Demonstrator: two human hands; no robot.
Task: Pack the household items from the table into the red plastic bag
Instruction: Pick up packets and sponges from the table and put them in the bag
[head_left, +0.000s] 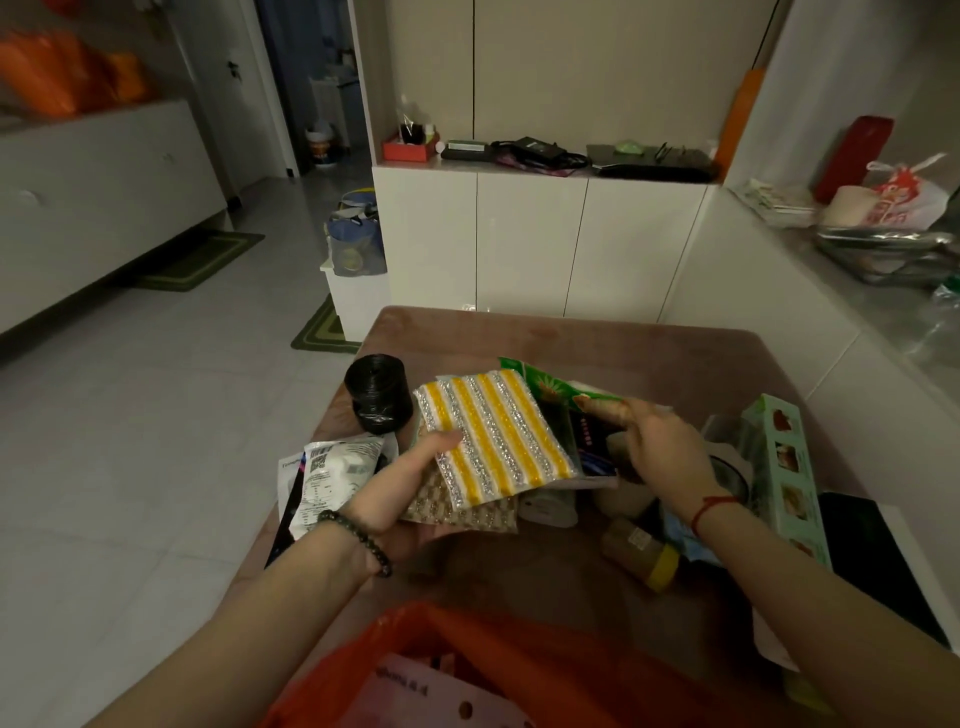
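Red plastic bag (519, 670) sits nearest, bottom centre, mouth open toward the person w/ a pink card-like pack already inside; its lower part is cut off by the frame edge. Left hand (400, 488) holds the yellow-and-silver striped scouring pads (493, 436) just beyond the bag, thumb pressed on top, other fingers under the stack & hidden. Pads' long axis runs diagonally, far-left to near-right, so the near-right corner points roughly at the bag mouth; left hand is the nearer one for the drop. Right hand (670, 457) hovers over the clutter on the right of the tabletop (597, 338), fingers loosely curled; can't tell if it grips anything. Green packet (550, 387) lies behind the pads, partly covered. Items under the right wrist are dim, hard to identify.
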